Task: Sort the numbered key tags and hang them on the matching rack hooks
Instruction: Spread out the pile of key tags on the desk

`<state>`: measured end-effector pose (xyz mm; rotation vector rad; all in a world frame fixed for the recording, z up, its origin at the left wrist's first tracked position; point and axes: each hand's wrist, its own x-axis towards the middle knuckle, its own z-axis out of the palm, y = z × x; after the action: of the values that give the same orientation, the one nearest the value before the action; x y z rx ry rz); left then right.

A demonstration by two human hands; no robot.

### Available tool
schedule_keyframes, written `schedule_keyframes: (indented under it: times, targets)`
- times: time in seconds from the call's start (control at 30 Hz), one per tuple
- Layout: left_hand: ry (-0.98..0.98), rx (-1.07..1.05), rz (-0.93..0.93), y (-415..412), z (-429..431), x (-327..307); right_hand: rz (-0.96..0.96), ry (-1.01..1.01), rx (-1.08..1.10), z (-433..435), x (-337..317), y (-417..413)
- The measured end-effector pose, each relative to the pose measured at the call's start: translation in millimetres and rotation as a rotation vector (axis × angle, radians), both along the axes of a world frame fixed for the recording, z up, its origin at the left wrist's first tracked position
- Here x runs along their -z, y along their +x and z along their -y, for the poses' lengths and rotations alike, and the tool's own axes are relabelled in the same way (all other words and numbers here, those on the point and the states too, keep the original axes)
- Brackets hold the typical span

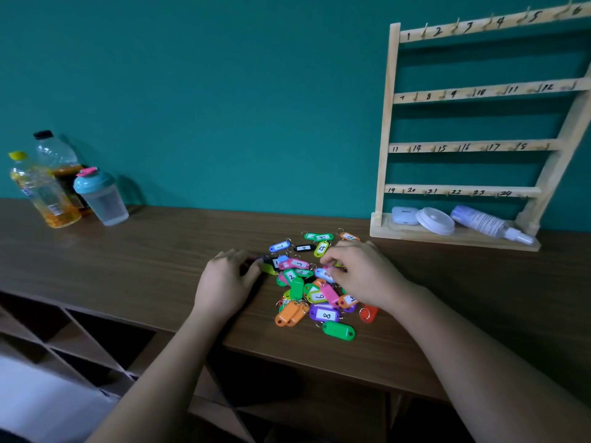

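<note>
Key tags (300, 284) lie heaped on the wooden table (128, 251) near the numbered rack (473, 147), left hand (224, 282) resting flat-fingered at the heap's left edge, right hand (359, 273) curled over it, grip on any tag unclear.

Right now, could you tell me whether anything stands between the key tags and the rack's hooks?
Nothing visible does. The key tags lie left of the rack; its hooks look bare.

Head cam, fwd-down, prob. close over table (128, 266)
</note>
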<state>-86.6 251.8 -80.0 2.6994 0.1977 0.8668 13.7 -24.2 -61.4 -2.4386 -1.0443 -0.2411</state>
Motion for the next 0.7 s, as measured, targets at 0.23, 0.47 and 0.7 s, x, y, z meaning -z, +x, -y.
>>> schedule_keyframes:
  times: [0.23, 0.47, 0.7]
  targets:
    - [-0.28, -0.16, -0.012, -1.8, -6.4, -4.2, -0.004, 0.144, 0.06, 1.0, -5.2, -3.8]
    - [-0.216, -0.153, 0.015, -0.6, -12.9, 0.6, -0.111, 0.169, 0.042, 3.4, -3.3, 0.2]
    - [-0.01, 0.143, -0.048, -14.5, 1.2, 1.3, -0.085, 0.313, 0.109, 20.8, -25.2, 6.0]
